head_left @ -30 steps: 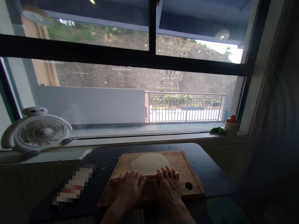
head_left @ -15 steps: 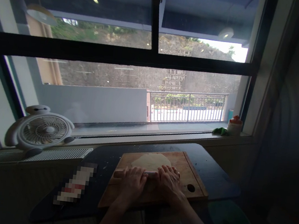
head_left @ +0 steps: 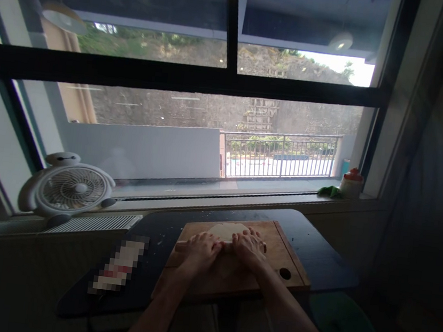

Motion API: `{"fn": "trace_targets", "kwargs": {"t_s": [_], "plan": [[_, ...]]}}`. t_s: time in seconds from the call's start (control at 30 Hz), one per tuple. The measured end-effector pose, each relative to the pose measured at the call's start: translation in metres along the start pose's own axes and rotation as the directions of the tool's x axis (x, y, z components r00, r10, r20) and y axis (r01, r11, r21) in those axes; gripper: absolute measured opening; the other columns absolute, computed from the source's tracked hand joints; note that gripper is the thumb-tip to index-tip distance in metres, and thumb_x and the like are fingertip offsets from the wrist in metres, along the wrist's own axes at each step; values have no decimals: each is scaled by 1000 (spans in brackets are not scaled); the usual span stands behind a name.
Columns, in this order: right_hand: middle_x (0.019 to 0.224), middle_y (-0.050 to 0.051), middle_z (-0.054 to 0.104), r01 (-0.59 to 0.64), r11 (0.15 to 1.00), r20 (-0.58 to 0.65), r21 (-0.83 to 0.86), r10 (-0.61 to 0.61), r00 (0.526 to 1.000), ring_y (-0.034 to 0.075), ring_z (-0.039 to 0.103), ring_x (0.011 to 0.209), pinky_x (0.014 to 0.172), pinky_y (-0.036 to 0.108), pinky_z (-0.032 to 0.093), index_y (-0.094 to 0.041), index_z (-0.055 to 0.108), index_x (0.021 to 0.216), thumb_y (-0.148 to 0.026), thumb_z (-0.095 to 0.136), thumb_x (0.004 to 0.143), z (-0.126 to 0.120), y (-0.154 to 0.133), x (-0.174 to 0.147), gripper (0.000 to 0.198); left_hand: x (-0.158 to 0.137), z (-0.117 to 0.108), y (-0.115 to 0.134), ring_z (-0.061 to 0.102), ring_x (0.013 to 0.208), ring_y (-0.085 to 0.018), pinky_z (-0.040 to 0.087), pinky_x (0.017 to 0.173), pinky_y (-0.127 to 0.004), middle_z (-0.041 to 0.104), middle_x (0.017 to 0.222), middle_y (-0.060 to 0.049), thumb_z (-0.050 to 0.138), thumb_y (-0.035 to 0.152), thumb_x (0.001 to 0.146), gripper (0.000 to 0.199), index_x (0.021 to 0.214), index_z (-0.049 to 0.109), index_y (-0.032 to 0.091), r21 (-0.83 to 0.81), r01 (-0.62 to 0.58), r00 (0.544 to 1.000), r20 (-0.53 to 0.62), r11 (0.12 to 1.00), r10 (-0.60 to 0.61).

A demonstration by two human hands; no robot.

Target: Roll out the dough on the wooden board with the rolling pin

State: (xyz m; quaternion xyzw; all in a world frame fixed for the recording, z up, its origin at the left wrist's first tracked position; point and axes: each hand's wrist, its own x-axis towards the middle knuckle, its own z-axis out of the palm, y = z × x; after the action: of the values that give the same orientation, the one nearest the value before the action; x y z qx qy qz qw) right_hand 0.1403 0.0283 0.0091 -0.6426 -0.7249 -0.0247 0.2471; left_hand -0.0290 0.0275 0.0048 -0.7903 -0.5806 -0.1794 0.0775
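A wooden rolling pin (head_left: 181, 246) lies crosswise over a flat, pale sheet of dough (head_left: 228, 230) on a wooden cutting board (head_left: 278, 251). My left hand (head_left: 203, 249) curls over the pin left of its middle, with the left end sticking out past it. On the right part of the pin rests my right hand (head_left: 251, 246), fingers bent over the top; a short end shows beyond it. The dough shows past the far side of the pin and, dimly, between my forearms. My palms hide much of the pin.
The board sits on a dark table (head_left: 324, 267). A blurred-out flat item (head_left: 118, 266) lies at the table's left. On the sill stand a white fan (head_left: 77, 188), a bottle with a red top (head_left: 351, 183) and a green cloth (head_left: 330, 191). A green round stool (head_left: 343, 326) is at lower right.
Both hands have pushed the rolling pin a little farther away from me over the dough. The whole view has shifted slightly.
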Motion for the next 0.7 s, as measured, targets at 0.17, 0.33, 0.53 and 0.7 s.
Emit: {"fn": "trace_targets", "kwargs": {"t_s": [0.17, 0.33, 0.53, 0.7], "plan": [[101, 10, 63, -3, 1000, 7, -11, 3, 1000, 22, 49, 105, 92, 37, 31, -19, 66, 83, -39, 26, 92, -3, -2, -3, 46, 2, 2, 5, 48, 104, -23, 27, 95, -41, 59, 109, -6, 28, 40, 92, 39, 104, 61, 23, -6, 18, 998, -55, 1000, -18], [116, 7, 58, 111, 994, -111, -4, -111, 988, 19, 44, 115, 101, 34, 23, -21, 58, 110, -36, 27, 93, -5, -2, -47, 39, -50, -7, 10, 48, 102, -22, 20, 102, -44, 58, 106, -4, 35, 36, 90, 34, 117, 53, 26, -39, -48, 989, -145, 998, 42], [130, 4, 48, 180, 983, -142, -22, -181, 973, 19, 36, 122, 106, 35, 15, -21, 44, 128, -30, 30, 92, -7, 1, -80, 40, -74, -15, -1, 47, 104, -22, 22, 102, -44, 57, 112, -3, 38, 34, 88, 39, 126, 47, 31, -61, -54, 995, -85, 997, 49], [112, 6, 58, 165, 985, -120, -51, -170, 978, 20, 47, 105, 97, 35, 26, -22, 46, 127, -29, 33, 91, -11, 6, -73, 38, -21, -12, -25, 33, 126, -23, 15, 108, -44, 52, 127, 0, 32, 43, 90, 40, 123, 51, 32, -125, -154, 984, 68, 980, 163]]}}
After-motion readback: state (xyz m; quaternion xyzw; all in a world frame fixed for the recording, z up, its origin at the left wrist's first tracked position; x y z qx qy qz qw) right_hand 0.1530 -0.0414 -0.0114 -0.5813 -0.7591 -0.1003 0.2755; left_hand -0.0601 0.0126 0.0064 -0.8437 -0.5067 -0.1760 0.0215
